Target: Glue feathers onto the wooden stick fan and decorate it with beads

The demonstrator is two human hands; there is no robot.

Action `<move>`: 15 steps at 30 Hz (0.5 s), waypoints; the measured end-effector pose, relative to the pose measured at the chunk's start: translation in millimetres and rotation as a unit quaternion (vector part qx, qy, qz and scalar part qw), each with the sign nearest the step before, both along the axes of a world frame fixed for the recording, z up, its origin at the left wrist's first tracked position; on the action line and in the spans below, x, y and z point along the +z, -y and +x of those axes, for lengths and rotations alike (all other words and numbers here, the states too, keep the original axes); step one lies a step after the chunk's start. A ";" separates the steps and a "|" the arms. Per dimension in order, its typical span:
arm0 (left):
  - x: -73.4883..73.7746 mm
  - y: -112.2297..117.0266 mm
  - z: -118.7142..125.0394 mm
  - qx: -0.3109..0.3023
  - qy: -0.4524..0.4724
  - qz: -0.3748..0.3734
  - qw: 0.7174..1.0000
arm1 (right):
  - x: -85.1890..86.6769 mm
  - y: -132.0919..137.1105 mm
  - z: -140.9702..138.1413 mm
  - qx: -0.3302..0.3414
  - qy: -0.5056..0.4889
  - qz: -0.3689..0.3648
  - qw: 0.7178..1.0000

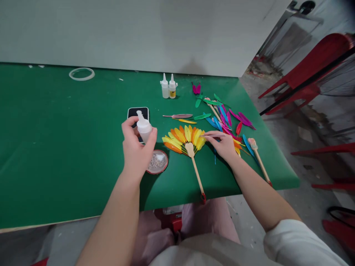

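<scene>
My left hand (135, 149) grips a small white glue bottle (144, 127) upright above the green table (55, 147), just over a black phone (138, 112). My right hand (223, 145) rests on the table and pinches a thin feather (212, 136) whose tip lies across a half-made feather fan (184, 138) of yellow and orange feathers on a wooden stick (197, 175). A round dish of small beads (157, 162) sits below the left hand.
Loose pink, blue and green feathers (224, 118) lie scattered right of the fan, with another wooden fan stick (259, 159). Two glue bottles (168, 87) stand farther back. A clear ring (81, 74) lies at far left. Red chairs (310, 74) stand at right.
</scene>
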State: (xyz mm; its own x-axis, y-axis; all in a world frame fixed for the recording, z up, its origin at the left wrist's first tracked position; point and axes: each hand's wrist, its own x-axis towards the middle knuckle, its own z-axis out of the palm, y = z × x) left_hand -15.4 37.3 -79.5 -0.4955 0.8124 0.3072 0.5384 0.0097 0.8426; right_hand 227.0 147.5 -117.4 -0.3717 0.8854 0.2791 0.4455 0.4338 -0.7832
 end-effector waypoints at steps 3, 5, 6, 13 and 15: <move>0.0 -1.1 0.7 0.032 0.020 0.006 0.999 | -2.0 -0.9 -0.2 -0.002 0.001 0.001 1.000; 0.6 -1.2 1.5 0.032 0.018 0.006 0.999 | -2.8 -1.2 -0.3 -0.003 -0.001 0.000 1.000; 1.0 -1.1 1.9 0.031 0.017 0.006 0.999 | -2.9 -1.3 -0.4 -0.003 -0.001 -0.002 1.000; 1.7 -1.1 2.3 0.033 0.028 -0.002 0.999 | -1.8 -1.5 -1.4 -0.003 0.009 -0.004 1.000; 0.9 -0.9 1.5 0.030 0.026 -0.004 0.999 | -1.5 -1.5 -1.5 -0.003 0.007 -0.005 1.000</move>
